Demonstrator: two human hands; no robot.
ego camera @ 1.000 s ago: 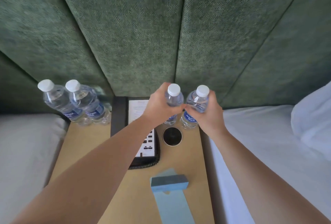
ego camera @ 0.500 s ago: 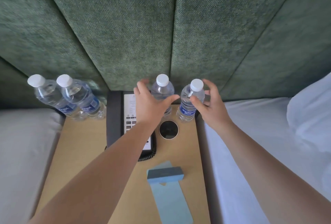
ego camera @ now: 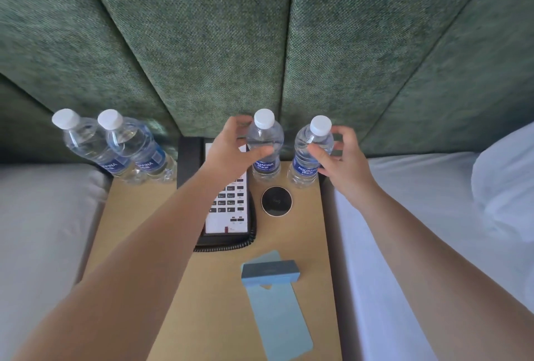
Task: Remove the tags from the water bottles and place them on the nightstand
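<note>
Two bare forearms enter from the lower edge, one from about 7 o'clock and one from about 5 o'clock. No sleeve shows on either; both are uncovered from the frame edge to the wrist. The left hand [ego camera: 231, 152] and the right hand [ego camera: 344, 164] are bare too: no glove, ring, watch or band is visible on the parts that show. The fingernails look short and plain. No other part of the person is in view.
</note>
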